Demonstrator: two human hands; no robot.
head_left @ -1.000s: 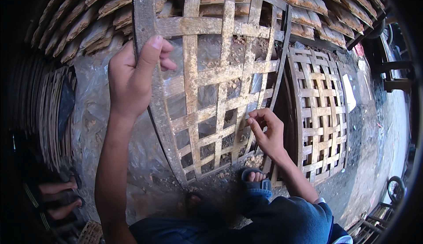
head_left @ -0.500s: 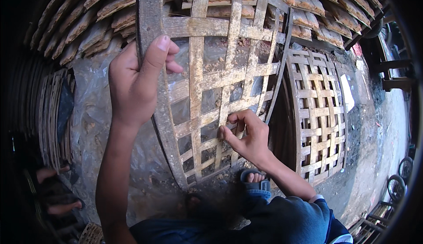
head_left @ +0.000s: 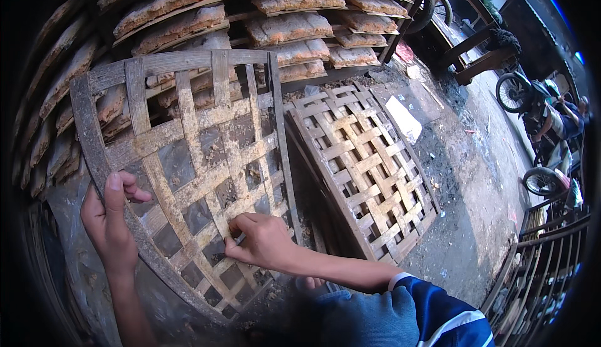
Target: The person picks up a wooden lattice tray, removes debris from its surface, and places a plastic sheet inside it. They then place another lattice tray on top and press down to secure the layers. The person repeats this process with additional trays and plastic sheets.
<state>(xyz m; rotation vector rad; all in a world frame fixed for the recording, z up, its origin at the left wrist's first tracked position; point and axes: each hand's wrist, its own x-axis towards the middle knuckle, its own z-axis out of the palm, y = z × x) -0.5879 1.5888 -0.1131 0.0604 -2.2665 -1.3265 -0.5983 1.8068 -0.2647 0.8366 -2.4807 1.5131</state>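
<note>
Gripping lattice frame, left hand; right hand at slats.

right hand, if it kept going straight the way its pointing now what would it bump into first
The right hand would most likely meet the woven slats of the lattice panel first; it may already be touching one, since depth is hard to judge here.

Nearer frame, from where I stand: grey-brn rim, tan criss-cross weave, blotchy w/ pale specks. 2nd rack: yellowish-tan checkered weave, dk brn rim. Slabs: dusty tan w/ orangey patches. Sleeve: dk blue, wht stripe. Sheet: plain wht. Trousers: faded blue.
</note>
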